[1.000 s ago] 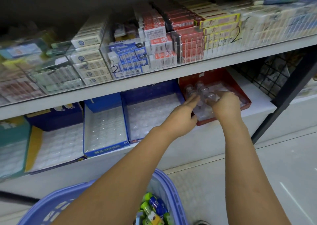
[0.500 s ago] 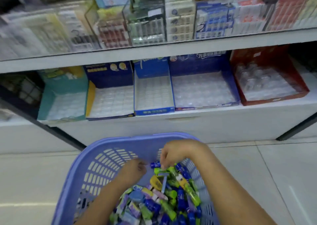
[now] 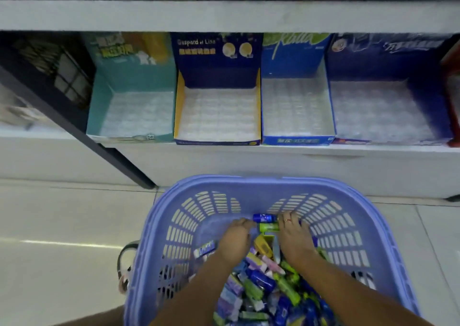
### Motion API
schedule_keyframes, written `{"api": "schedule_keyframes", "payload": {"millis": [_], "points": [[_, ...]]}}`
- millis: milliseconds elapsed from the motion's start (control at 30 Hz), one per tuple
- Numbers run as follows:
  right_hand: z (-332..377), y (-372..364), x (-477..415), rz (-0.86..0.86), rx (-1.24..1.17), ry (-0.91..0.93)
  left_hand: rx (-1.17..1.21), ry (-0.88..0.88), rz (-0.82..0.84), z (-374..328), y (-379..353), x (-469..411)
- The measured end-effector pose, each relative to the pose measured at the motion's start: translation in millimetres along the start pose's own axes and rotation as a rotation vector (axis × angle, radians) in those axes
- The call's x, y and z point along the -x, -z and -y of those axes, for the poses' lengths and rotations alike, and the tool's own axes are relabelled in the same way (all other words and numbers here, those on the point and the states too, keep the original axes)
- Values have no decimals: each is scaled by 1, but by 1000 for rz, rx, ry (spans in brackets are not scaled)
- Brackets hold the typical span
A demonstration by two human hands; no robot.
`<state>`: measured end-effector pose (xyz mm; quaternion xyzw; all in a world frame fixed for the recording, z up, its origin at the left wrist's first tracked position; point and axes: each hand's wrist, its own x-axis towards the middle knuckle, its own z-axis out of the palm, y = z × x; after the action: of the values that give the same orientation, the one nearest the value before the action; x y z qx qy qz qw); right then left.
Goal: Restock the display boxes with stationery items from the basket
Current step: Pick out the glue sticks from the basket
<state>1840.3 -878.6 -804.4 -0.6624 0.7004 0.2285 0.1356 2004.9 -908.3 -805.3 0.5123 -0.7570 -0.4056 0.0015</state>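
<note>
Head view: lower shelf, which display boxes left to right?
teal box → navy box with yellow sides → blue box with green script → wide dark-blue box → red box, cut off at the frame edge.

Lilac basket (image 3: 249,184) of colourful stationery items (image 3: 258,283); empty display boxes (image 3: 216,77) behind

We can read only one text clearly: "Gaspard et Lisa", in pale letters on the back panel of the dark blue display box (image 3: 216,59), second from the left in the far row. The teal box (image 3: 129,52) at its left and the blue box (image 3: 293,52) at its right carry print too, but it is too blurred to read.
</note>
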Motion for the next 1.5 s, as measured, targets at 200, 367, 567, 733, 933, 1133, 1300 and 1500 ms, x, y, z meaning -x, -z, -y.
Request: {"api": "schedule_keyframes", "payload": {"millis": [200,367,567,733,933,1133,1300,1500], "points": [[13,-8,7,87,99,-91,-54,-135,94,-32,-28,-28],[9,-15,11,50,-22,-200,-242,25,124,-38,-40,-39],[0,-22,5,64,-87,-160,-238,116,209,-40,-32,-51],[-6,-22,2,114,-87,12,-42,233,311,-33,-32,-49],[-15,-4,-7,340,-176,254,114,231,373,-17,-24,-32],[-33,32,9,393,-931,116,710,509,181,-10,20,-14],[-56,100,37,651,-1498,319,1139,458,472,-43,60,19],[-84,195,71,259,-1651,571,1466,13,600,-140,104,43]]}}
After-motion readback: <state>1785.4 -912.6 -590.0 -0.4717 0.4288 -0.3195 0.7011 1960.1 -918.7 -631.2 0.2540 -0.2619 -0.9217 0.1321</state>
